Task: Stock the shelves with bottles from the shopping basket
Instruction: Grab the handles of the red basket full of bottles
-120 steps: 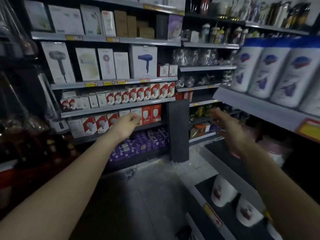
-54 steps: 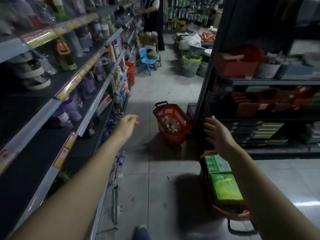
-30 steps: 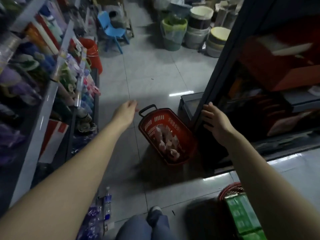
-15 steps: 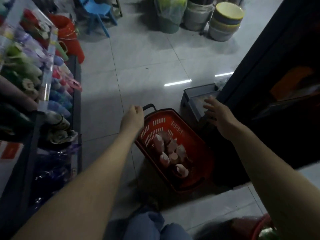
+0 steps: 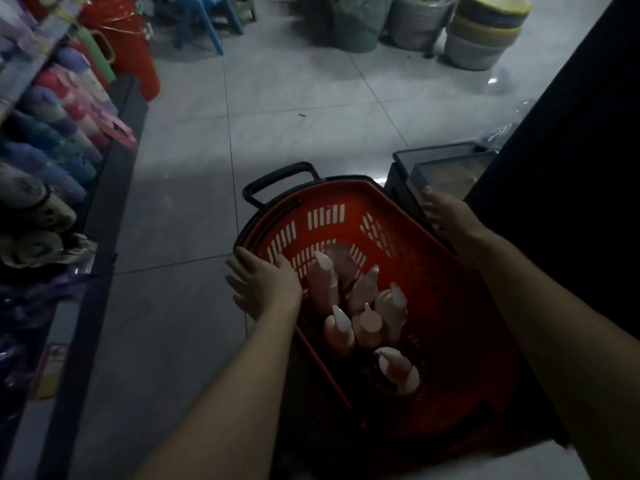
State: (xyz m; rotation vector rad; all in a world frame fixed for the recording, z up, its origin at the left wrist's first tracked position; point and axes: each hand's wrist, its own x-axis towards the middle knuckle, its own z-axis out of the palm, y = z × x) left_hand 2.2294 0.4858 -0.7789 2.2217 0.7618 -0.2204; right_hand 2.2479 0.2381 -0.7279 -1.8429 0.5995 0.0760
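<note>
On the aisle floor, my left hand [image 5: 264,285] spreads straight-fingered over the left rim of the red basket [image 5: 433,271], my right hand [image 5: 447,216] at its far edge, grip unclear, apparently steadying it before I lift the bottles [image 5: 322,284] inside.

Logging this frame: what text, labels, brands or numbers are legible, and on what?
No text can be read here.
Bottles in the red basket: no label visible, too dim.
Left-shelf goods: print blurred, unreadable.
</note>
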